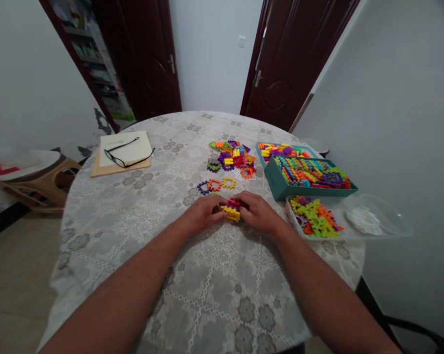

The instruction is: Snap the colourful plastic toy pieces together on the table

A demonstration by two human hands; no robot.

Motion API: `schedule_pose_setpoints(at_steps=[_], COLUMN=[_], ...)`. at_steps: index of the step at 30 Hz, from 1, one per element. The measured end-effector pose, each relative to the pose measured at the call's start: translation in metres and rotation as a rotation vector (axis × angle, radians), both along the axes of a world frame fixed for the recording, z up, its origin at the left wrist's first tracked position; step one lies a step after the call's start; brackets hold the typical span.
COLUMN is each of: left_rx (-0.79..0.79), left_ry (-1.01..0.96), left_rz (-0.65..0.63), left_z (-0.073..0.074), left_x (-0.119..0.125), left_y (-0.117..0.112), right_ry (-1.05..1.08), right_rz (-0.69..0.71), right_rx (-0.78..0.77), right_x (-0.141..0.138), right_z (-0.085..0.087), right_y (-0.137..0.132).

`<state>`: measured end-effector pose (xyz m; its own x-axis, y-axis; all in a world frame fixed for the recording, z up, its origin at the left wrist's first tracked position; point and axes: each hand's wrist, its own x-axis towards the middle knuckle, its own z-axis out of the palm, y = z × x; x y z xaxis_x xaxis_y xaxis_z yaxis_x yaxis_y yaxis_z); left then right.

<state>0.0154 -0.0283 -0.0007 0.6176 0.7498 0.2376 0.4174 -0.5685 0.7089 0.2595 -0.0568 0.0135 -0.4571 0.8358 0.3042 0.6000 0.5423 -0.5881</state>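
Observation:
Between my two hands, low over the patterned tablecloth (222, 260), is a small block of plastic building pieces (231, 212), yellow in front with red and purple behind. My left hand (203, 212) grips its left side, thumb at the front. On the right side my right hand (258, 210) closes round it with bent fingers. The fingers hide part of the block. Just beyond my left hand lie loose ring-shaped pieces: a purple ring (203, 187), an orange ring (214, 184) and a yellow ring (229, 183).
A mixed pile of pieces (233, 156) lies farther back. To the right stand a green box of pieces (291, 189), another box (261, 153) behind it and a clear plastic tray (349, 235). Glasses (124, 162) rest on a notebook (144, 142) at the left.

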Motion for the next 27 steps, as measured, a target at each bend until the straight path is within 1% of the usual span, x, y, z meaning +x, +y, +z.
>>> schedule_pose_setpoints(at_steps=[5,8,12,15,19,22,25,27], left_rx=[-0.089,-0.107,-0.028,0.056,0.037,0.006,-0.011,-0.034], left_ry=[-0.034,-0.047,-0.054,-0.057,-0.018,-0.019,-0.055,-0.065], left_rz=[0.047,0.075,0.088,0.079,0.086,0.097,0.11,0.093], left_z=[-0.002,-0.001,0.002,0.002,0.0,-0.002,-0.002,-0.001], left_x=[0.001,0.002,0.003,0.003,0.003,0.002,0.002,0.001], left_y=[-0.002,-0.002,-0.002,0.0,0.001,0.002,0.003,0.003], right_ry=[0.052,0.074,0.089,0.099,0.066,-0.018,-0.12,-0.17], right_rz=[-0.016,-0.025,-0.005,0.044,0.085,0.035,-0.051,-0.108], right_rx=[-0.047,-0.062,-0.099,-0.142,-0.135,-0.066,0.004,0.018], right_x=[0.003,0.001,0.002,0.004,0.001,-0.008,-0.017,-0.021], right_z=[0.001,0.001,0.003,0.005,0.009,0.009,0.002,-0.002], right_y=[0.001,0.001,0.0,0.0,-0.003,-0.005,-0.005,-0.004])
